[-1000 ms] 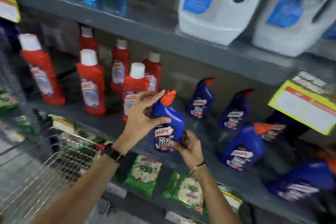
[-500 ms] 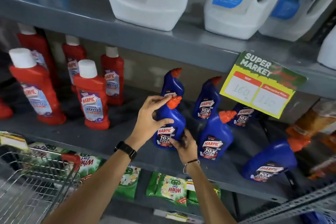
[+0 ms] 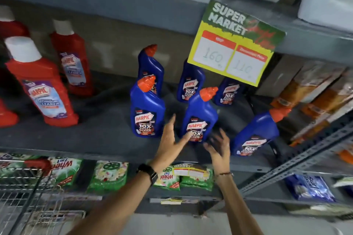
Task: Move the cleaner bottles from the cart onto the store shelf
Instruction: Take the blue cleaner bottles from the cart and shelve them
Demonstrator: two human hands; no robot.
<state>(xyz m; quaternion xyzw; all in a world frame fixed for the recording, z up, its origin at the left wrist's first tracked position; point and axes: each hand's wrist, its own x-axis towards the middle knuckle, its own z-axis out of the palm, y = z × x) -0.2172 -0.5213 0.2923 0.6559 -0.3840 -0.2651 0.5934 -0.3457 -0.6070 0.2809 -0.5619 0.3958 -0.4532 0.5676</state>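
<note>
My left hand (image 3: 170, 142) and right hand (image 3: 219, 147) spread open, empty — blue bottle (image 3: 147, 108) released since, upright on shelf (image 3: 91, 139), cart (image 3: 28, 187) contents unclear.

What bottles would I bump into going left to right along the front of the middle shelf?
Big red bottle with white cap → blue bottle by the left hand → blue bottle behind both hands → tilted blue bottle → orange packs. Both hands are open and empty.

bottles (image 3: 147, 108) on shelf (image 3: 95, 137); cart (image 3: 28, 192) left
</note>
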